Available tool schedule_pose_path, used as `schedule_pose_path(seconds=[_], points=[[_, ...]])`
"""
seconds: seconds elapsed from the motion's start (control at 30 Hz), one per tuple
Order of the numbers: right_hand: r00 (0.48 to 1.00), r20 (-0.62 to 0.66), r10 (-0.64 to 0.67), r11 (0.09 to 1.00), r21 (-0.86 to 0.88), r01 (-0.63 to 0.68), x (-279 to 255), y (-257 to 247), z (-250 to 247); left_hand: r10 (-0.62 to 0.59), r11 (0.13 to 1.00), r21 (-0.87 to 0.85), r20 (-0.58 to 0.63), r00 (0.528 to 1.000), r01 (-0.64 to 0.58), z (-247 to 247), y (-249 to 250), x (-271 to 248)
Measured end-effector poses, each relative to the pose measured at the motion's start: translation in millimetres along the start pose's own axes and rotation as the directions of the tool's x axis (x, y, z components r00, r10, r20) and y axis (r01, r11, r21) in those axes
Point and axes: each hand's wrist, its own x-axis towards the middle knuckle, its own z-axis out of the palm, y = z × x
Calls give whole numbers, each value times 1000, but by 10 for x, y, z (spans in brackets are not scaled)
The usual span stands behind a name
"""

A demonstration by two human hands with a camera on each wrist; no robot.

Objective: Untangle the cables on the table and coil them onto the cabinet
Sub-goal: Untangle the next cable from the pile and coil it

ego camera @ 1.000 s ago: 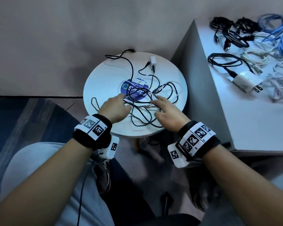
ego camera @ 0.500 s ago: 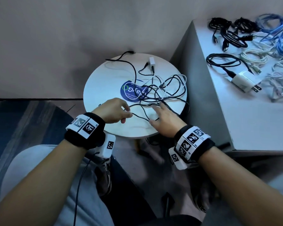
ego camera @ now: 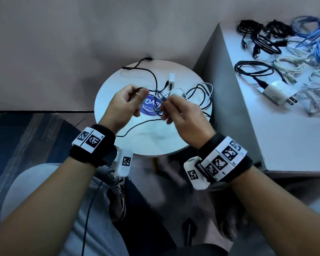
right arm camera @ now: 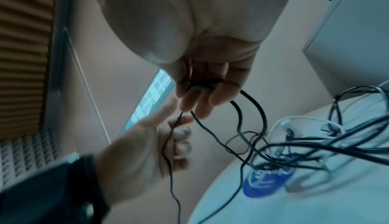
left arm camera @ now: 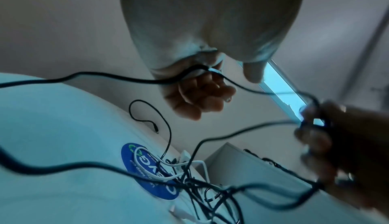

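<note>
Cable (ego camera: 151,90), black and thin, runs almost level between the 2 hands, its long axis going left to right above the table (ego camera: 118,85). The left hand (ego camera: 125,105) pinches 1 stretch of it between thumb and forefinger, the other fingers curled under; from that pinch a strand drops toward the person's lap. The right hand (ego camera: 181,115) sits just beside it, fingers curled round a small bunch of black strands (2 at least show in the right wrist view, the exact count is blurred). Both hands are raised off the table, palms turned toward each other, wrists cocked up.

Below and beyond the right hand lies the tangle (ego camera: 190,95), black and white cables crossing near a white plug (ego camera: 171,78). The right hand is the nearer to it, so my guess is that the left should draw its strand away leftward while the right holds the knot back.

The cabinet (ego camera: 284,141) stands to the right of the right hand, with coiled cables (ego camera: 255,70) already on it, well apart from the tangle.
</note>
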Motion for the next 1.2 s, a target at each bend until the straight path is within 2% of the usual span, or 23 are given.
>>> schedule_pose_path(seconds=[0.1, 0.17, 0.23, 0.3, 0.37, 0.43, 0.5, 0.57, 0.67, 0.77, 0.83, 0.9, 1.0, 1.07, 1.13, 1.2], points=[[995, -99, 27, 976, 218, -5, 50, -135, -133, -44, 955, 296, 154, 987, -3, 36, -44, -48], [985, -163, 63, 939, 344, -3, 70, -194, -190, -151, 884, 467, 248, 957, 19, 65, -92, -82], [971, -196, 135, 894, 447, -34, 76, -247, -241, -265, 814, 578, 269, 926, 65, 74, -139, -86], [958, -206, 198, 856, 513, -67, 81, -282, -287, -348, 769, 629, 263, 900, 114, 49, -160, -57], [951, -212, 225, 838, 540, -78, 91, -297, -317, -374, 810, 566, 302, 877, 151, 21, -136, -34], [953, -195, 232, 808, 584, -77, 95, -320, -333, -325, 906, 378, 333, 885, 191, -5, -99, -19], [969, -129, 212, 746, 661, -76, 83, -385, -364, -218, 962, 229, 330, 918, 146, 12, -36, -29], [987, -41, 155, 654, 753, -72, 55, -492, -401, -141, 961, 272, 345, 928, 45, 59, -9, -55], [996, 50, 77, 519, 851, -83, 23, -623, -429, -110, 907, 416, 379, 919, -63, 182, -78, -130], [991, 116, 71, 466, 874, -135, -1, -638, -444, 15, 896, 420, 304, 953, -148, 403, -153, -198], [984, 148, 98, 500, 848, -178, 1, -607, -454, 42, 936, 328, 251, 967, -126, 499, -137, -218], [980, 102, 172, 594, 783, -186, 27, -570, -456, 39, 963, 254, 209, 977, -93, 489, -95, -183], [936, -125, 330, 767, 613, -188, 94, -431, -436, -3, 1000, 2, 113, 994, 3, 360, -9, -81], [888, -236, 396, 833, 499, -238, 139, -297, -396, -60, 979, -191, 70, 996, 73, 288, 66, -52], [871, -319, 373, 896, 367, -249, 165, -178, -338, -94, 939, -327, 57, 994, 107, 236, 151, -55], [886, -380, 266, 960, 185, -209, 144, -129, -263, -122, 887, -443, 56, 991, 134, 200, 197, -34]])
